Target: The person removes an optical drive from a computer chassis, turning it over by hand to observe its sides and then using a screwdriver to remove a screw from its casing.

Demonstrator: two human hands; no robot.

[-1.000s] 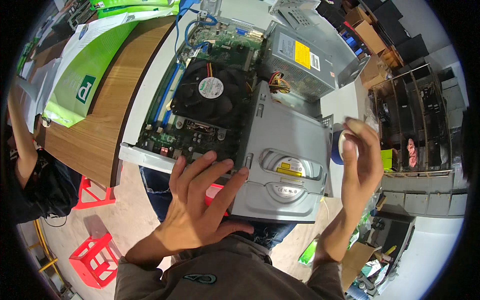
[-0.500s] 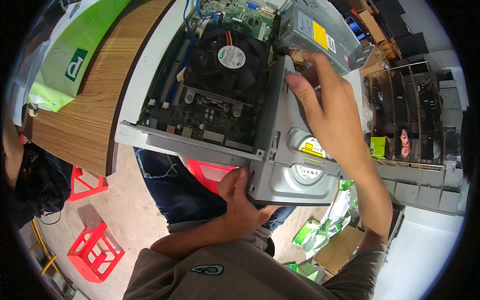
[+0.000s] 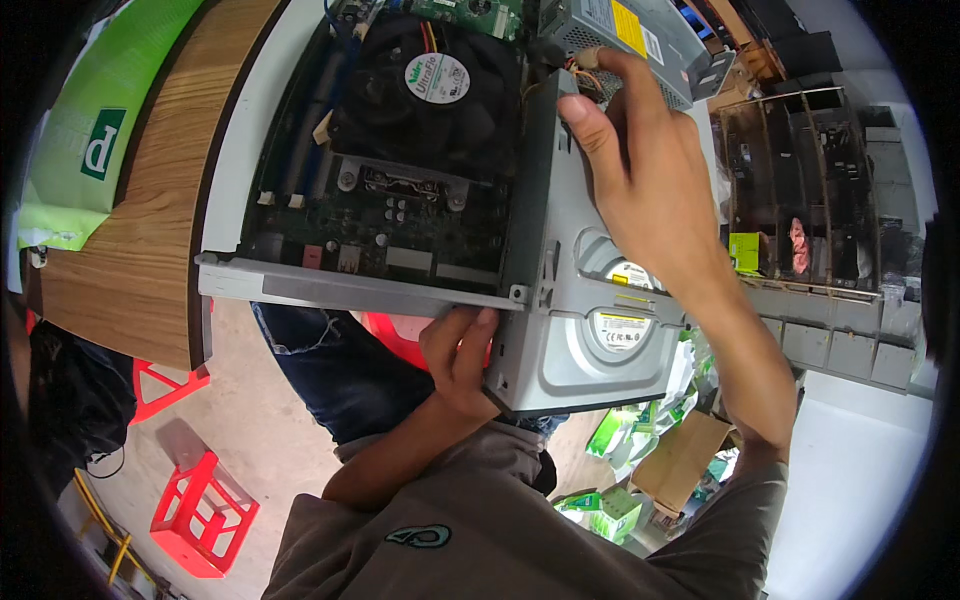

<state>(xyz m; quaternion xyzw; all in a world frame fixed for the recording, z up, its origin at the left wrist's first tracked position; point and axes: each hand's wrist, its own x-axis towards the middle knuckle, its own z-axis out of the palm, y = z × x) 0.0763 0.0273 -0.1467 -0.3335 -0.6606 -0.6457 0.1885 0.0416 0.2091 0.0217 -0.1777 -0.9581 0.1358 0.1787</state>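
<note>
A silver optical drive (image 3: 575, 365) lies along the right side of an opened desktop computer case (image 3: 350, 284). My left hand (image 3: 460, 350) has its fingers closed on the drive's near left corner; its palm side is partly hidden beneath. Over the far end reaches my right hand (image 3: 655, 175), its thumb pressed on the metal edge. The right index finger curls behind that end, by the coloured power cables (image 3: 585, 75); the other fingertips are hidden. Left of the drive, a black cooling fan (image 3: 430, 110) sits on the green motherboard (image 3: 400, 235). The silver power supply (image 3: 625, 45) stands beyond my right hand.
The case rests on a wood-grain table (image 3: 165, 190), with a green package (image 3: 90, 130) at left. Red plastic stools (image 3: 205, 520) stand on the floor. A wire rack (image 3: 800, 190) is at right, with a cardboard box (image 3: 682, 460) and green packets (image 3: 625, 430) below.
The view has shifted, so the case sits slightly higher and further left in the picture. Both hands keep their places on the drive; the right index finger looks a little more raised.
</note>
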